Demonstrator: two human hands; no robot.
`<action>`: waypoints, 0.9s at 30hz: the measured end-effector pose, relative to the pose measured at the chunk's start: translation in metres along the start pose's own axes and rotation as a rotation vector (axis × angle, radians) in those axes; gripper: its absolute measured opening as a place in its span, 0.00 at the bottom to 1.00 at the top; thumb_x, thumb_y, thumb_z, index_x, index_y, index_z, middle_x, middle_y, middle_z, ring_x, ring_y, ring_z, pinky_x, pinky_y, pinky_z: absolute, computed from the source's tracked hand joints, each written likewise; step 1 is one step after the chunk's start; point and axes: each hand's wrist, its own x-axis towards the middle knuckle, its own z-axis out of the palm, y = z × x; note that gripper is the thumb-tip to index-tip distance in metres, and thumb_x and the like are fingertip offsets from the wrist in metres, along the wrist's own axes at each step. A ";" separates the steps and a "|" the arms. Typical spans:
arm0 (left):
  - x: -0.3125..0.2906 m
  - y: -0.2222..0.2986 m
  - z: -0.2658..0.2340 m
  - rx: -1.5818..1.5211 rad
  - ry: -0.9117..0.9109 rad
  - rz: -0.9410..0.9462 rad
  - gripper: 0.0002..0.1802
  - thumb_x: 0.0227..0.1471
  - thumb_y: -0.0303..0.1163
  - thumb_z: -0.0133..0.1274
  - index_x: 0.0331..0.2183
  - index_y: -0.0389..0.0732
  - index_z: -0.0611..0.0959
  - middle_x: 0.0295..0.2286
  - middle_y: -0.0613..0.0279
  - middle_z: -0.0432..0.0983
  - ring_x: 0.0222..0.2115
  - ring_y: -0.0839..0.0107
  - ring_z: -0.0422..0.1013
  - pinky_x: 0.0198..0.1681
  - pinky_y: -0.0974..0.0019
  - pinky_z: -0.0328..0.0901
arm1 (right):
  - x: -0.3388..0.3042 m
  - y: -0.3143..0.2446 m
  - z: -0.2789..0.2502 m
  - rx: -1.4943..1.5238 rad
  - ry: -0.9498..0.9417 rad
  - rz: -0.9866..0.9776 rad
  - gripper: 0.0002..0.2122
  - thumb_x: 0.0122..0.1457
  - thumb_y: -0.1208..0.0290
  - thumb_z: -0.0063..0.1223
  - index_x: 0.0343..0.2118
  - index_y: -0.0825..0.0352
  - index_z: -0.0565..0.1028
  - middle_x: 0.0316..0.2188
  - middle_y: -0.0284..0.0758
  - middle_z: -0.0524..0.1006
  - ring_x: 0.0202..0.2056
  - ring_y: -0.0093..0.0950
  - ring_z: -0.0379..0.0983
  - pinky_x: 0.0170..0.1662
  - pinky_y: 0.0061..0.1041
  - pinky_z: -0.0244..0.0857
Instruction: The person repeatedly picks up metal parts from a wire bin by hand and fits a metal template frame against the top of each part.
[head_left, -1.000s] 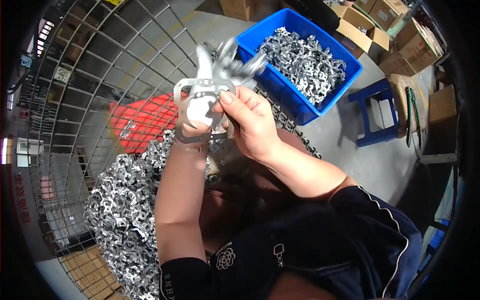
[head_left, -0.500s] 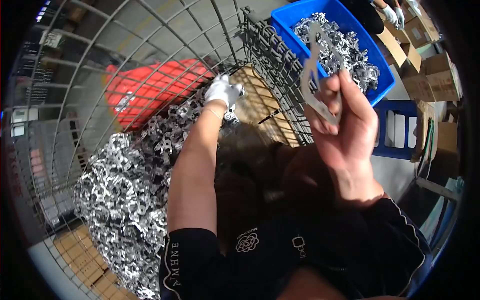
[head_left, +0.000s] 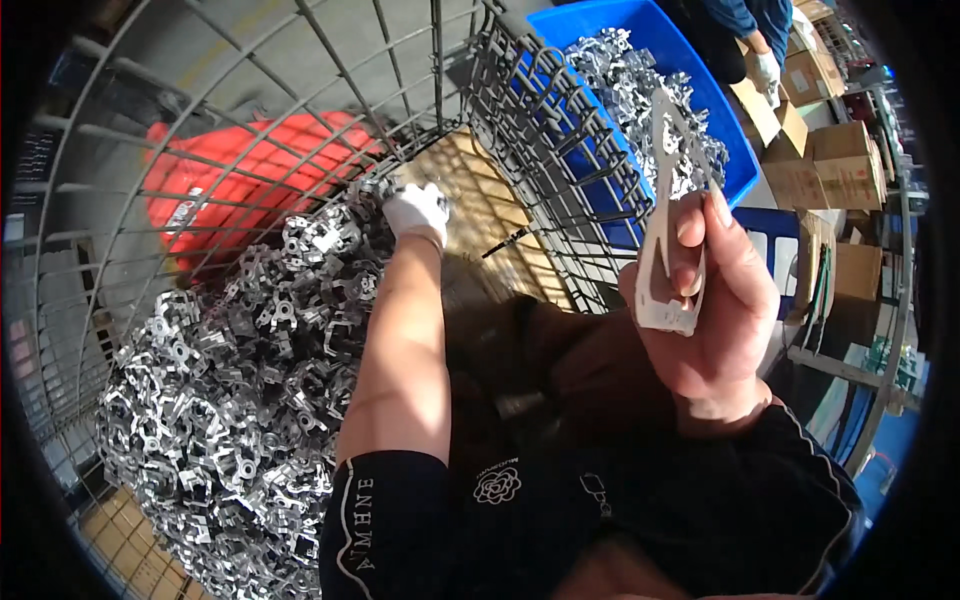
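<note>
My left hand [head_left: 418, 208], in a white glove, reaches into a wire cage [head_left: 345, 65] at the far edge of a heap of small silvery metal brackets [head_left: 230, 400]. Its fingers are curled down and partly hidden, so what they grip cannot be made out. My bare right hand [head_left: 720, 310] is raised outside the cage's right side. It is closed on a flat, pale grey metal piece [head_left: 662, 235], narrow at the top, broader at the bottom, with a long opening through it. The piece stands upright between my fingers and thumb.
Cardboard [head_left: 480, 185] with a black strap [head_left: 506, 242] lines the cage floor. A red sack [head_left: 260, 170] shows through the mesh at left. A blue bin [head_left: 735, 110] holds more metal parts beyond the right wall. Cardboard boxes [head_left: 850, 165] and a co-worker's gloved hand [head_left: 766, 75] are farther right.
The view has shifted slightly. My left hand has drawn a little nearer, and brackets beside it on the cardboard no longer show. My right hand has turned the flat piece, showing its broad end.
</note>
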 end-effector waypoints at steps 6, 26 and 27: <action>-0.026 -0.020 0.014 0.163 0.059 0.149 0.08 0.47 0.35 0.43 0.27 0.52 0.78 0.27 0.66 0.72 0.30 0.69 0.71 0.29 0.63 0.63 | -0.007 -0.002 0.003 -0.042 -0.028 0.024 0.12 0.58 0.63 0.36 0.24 0.64 0.67 0.12 0.28 0.61 0.12 0.17 0.51 0.18 0.15 0.47; -0.112 -0.085 -0.170 -0.402 0.571 0.173 0.20 0.38 0.43 0.57 0.31 0.39 0.75 0.31 0.57 0.70 0.30 0.60 0.67 0.33 0.62 0.63 | -0.020 -0.004 0.003 0.094 -0.087 0.011 0.08 0.56 0.69 0.43 0.23 0.66 0.70 0.16 0.26 0.69 0.16 0.12 0.62 0.21 0.11 0.56; -0.125 -0.085 -0.182 -0.587 0.473 0.093 0.18 0.40 0.39 0.56 0.33 0.38 0.74 0.30 0.59 0.71 0.30 0.64 0.68 0.31 0.65 0.64 | -0.022 -0.004 0.007 0.099 -0.040 0.012 0.08 0.56 0.69 0.43 0.23 0.66 0.70 0.17 0.26 0.70 0.17 0.12 0.62 0.21 0.11 0.57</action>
